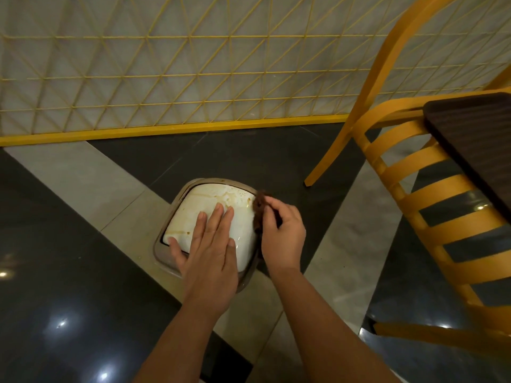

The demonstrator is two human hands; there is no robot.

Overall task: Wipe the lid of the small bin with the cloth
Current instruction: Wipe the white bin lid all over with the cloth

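Observation:
A small bin stands on the floor below me, with a white lid [193, 214] set in a brownish rim [177, 194]. Brown stains and streaks mark the lid, mostly near its far edge. My left hand [210, 241] lies flat on the lid with its fingers spread, the thumb at the near left corner. My right hand [282, 233] grips a dark brown cloth [259, 207] bunched against the lid's right edge. Part of the cloth is hidden under that hand.
A yellow wooden chair [414, 189] with a slatted back stands close on the right, its leg [318, 172] near the bin. A dark table top [475, 134] juts in at the right. A yellow lattice screen [166, 78] closes off the far side. The floor is dark and pale tile.

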